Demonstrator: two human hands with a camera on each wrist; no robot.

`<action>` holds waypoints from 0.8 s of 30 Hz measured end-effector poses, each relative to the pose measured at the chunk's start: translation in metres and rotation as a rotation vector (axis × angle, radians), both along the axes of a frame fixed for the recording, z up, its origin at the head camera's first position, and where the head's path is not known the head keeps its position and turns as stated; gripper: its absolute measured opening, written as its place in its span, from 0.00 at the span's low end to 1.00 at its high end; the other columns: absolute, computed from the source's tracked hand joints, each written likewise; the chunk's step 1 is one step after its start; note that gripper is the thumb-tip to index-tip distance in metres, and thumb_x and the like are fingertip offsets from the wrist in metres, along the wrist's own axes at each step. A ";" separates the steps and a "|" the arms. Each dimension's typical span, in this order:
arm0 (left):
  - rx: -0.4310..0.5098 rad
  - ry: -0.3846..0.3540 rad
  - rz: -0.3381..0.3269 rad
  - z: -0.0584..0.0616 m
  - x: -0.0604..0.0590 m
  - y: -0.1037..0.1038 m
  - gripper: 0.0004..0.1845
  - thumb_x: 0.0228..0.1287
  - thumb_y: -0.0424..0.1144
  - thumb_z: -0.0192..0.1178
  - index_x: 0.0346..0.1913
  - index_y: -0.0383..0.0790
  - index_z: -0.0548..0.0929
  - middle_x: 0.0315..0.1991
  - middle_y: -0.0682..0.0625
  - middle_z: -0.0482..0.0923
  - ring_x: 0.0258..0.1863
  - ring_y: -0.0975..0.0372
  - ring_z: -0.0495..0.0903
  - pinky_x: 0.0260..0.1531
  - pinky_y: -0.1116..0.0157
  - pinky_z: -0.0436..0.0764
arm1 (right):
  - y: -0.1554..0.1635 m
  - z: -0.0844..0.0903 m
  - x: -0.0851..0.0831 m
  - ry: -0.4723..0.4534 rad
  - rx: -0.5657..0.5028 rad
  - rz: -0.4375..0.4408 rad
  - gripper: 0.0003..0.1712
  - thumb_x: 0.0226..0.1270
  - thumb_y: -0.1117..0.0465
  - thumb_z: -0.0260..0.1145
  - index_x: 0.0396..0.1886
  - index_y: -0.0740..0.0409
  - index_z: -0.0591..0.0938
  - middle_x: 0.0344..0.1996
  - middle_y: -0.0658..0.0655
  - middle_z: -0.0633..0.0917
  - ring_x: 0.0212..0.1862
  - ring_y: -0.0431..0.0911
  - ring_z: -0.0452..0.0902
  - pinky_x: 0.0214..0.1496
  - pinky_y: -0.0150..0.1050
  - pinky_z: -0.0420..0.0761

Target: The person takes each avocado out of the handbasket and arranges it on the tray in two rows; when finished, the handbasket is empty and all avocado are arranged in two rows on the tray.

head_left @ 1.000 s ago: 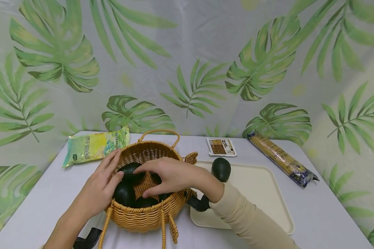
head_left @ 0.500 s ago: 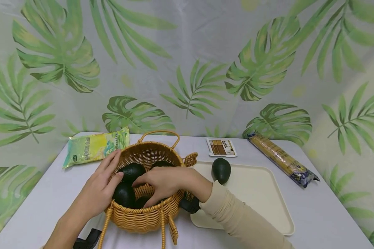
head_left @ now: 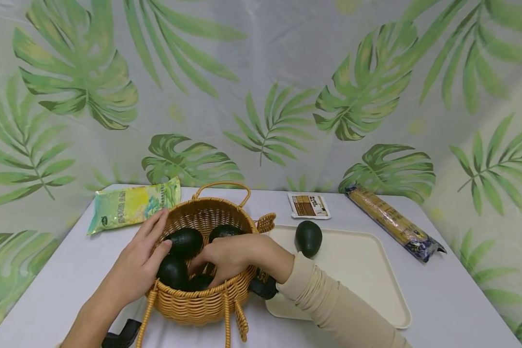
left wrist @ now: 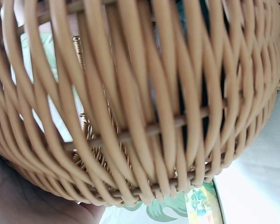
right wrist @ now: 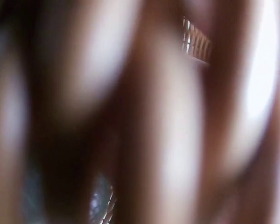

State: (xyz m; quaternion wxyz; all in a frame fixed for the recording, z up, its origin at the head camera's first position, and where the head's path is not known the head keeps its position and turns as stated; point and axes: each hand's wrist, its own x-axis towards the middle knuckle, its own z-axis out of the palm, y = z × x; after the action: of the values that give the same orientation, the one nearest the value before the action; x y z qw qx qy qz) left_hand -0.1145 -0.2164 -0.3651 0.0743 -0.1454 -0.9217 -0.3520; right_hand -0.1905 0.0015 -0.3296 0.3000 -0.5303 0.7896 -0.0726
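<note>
- Right hand (head_left: 230, 253) sits lower inside the wicker basket (head_left: 200, 307) than a second ago, fingers shifted toward 6 o'clock; beige sleeve (head_left: 339, 304) follows. Left hand (head_left: 132, 266) holds its place.
- Left hand: on the basket rim at 9 to 10 o'clock, thumb hooked over the edge, fingers along the outer wall; it grips the basket only.
- Right hand: enters over the rim at 3 o'clock, fingers bent downward and partly spread. Fingertips hidden; cannot tell whether they hold anything. Right wrist view is blurred weave.
- Basket contents, clock centred on basket: upper-left avocado (head_left: 185, 242) at 10 to 11, lower-left avocado (head_left: 172, 272) at 8, front avocado (head_left: 198, 282) at 6, partly covered by the right hand, back avocado (head_left: 226, 230) at 1.
- Cream tray (head_left: 361, 280): at 3 o'clock from basket; loose avocado (head_left: 309, 239) lies between its 10 and 11.
- Yellow-green packet (head_left: 128, 205): basket's 10 o'clock, near left fingertips.
- Flat brown-and-white packet (head_left: 310, 205): basket's 2 o'clock.
- Long clear-and-blue packet (head_left: 391, 220): tray's 1 to 2 o'clock.
</note>
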 end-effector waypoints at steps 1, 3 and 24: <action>0.000 -0.001 0.000 0.000 0.000 0.000 0.34 0.84 0.44 0.46 0.84 0.42 0.48 0.84 0.42 0.46 0.81 0.40 0.49 0.68 0.31 0.60 | 0.000 0.000 0.000 0.003 0.006 -0.009 0.30 0.69 0.54 0.74 0.70 0.48 0.80 0.63 0.42 0.83 0.57 0.33 0.81 0.55 0.23 0.77; 0.001 -0.003 0.000 0.000 0.000 0.000 0.34 0.84 0.44 0.46 0.84 0.42 0.48 0.84 0.42 0.46 0.81 0.40 0.49 0.68 0.31 0.60 | 0.000 0.000 0.001 0.008 0.022 -0.036 0.30 0.68 0.53 0.74 0.70 0.47 0.80 0.62 0.42 0.83 0.56 0.33 0.82 0.54 0.23 0.77; 0.006 -0.002 -0.006 0.000 0.001 0.000 0.34 0.84 0.44 0.46 0.84 0.42 0.48 0.84 0.41 0.45 0.81 0.39 0.49 0.68 0.31 0.60 | -0.008 -0.003 0.001 -0.064 0.158 -0.069 0.38 0.66 0.53 0.76 0.75 0.42 0.74 0.66 0.45 0.80 0.65 0.37 0.76 0.65 0.29 0.73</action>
State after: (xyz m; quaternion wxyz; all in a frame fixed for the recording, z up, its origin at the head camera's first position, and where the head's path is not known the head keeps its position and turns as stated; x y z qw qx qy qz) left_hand -0.1138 -0.2166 -0.3655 0.0728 -0.1478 -0.9202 -0.3551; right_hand -0.1895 -0.0064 -0.3328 0.3631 -0.4748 0.8008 -0.0374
